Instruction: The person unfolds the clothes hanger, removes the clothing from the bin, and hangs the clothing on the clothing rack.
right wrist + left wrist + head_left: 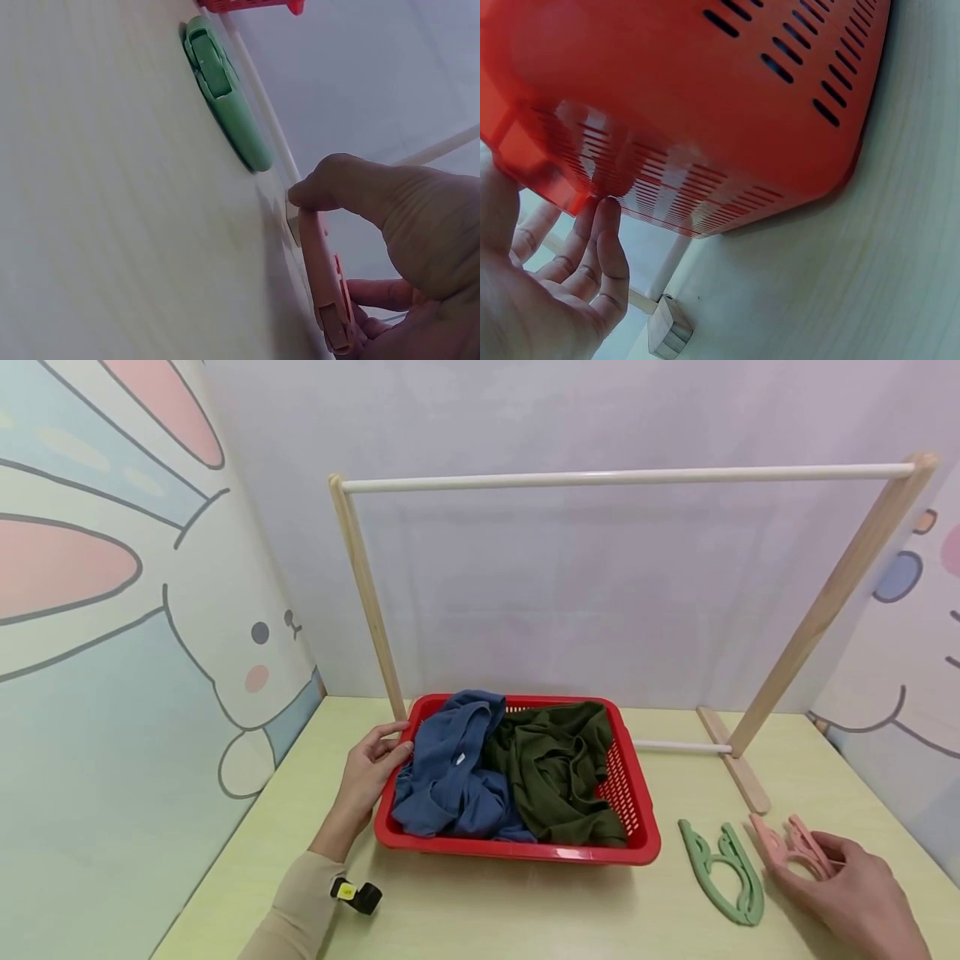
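A red plastic basket (517, 852) sits in the middle of the table, holding a crumpled blue garment (453, 777) on the left and a dark green garment (551, 768) on the right. My left hand (371, 770) grips the basket's left rim, with the fingers bent against its underside in the left wrist view. At the right, my right hand (862, 889) holds a pink folding hanger (319, 262) between thumb and fingers, tilted up from the table. Just left of it lies a green folding hanger (236, 124), flat on the tabletop.
Behind the basket stands a rack with a white top rail (622, 478) and wooden side posts (832, 602). Its wooden foot (738, 768) lies behind the hangers. Rabbit-patterned panels (247, 693) flank the pale wooden table (525, 910).
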Demonstrator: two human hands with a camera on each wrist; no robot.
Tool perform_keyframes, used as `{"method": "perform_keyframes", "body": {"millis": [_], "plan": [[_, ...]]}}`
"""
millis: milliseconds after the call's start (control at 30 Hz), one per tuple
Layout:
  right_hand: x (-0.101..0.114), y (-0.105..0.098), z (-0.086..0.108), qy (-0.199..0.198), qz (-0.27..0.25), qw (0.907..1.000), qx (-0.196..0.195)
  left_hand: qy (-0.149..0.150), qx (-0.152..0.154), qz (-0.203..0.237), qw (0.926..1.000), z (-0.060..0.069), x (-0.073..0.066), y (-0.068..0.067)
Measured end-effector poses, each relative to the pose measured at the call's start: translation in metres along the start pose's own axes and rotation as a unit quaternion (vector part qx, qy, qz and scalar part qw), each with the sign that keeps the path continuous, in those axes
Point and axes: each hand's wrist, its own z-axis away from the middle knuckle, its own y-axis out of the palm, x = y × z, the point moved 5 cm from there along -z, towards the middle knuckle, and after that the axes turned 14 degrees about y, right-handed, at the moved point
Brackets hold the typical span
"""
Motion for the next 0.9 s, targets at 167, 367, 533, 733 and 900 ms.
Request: {"method": "perform_keyframes", "body": {"millis": [167,367,533,733,900], "plan": [[0.004,-0.005,0.004,-0.001,-0.005,0.9997,-0.025,0.001,0.001,0.002,1.0000,-0.001,0.000,0.001],[0.012,-0.014,0.004,-0.003,-0.031,0.9978,-0.058,0.005,0.004,-0.002,1.0000,-0.002,-0.002,0.002],[0.030,-0.024,0.004,-0.045,-0.045,0.9962,-0.060,0.004,0.002,0.002,1.0000,-0.001,-0.001,0.001],[0.064,-0.036,0.008,-0.072,-0.066,0.9923,-0.076,0.002,0.003,0.004,1.0000,0.000,0.000,0.000],[0.094,-0.042,0.013,-0.097,-0.098,0.9870,-0.082,0.005,0.004,0.012,0.9999,0.001,0.001,0.000]]}}
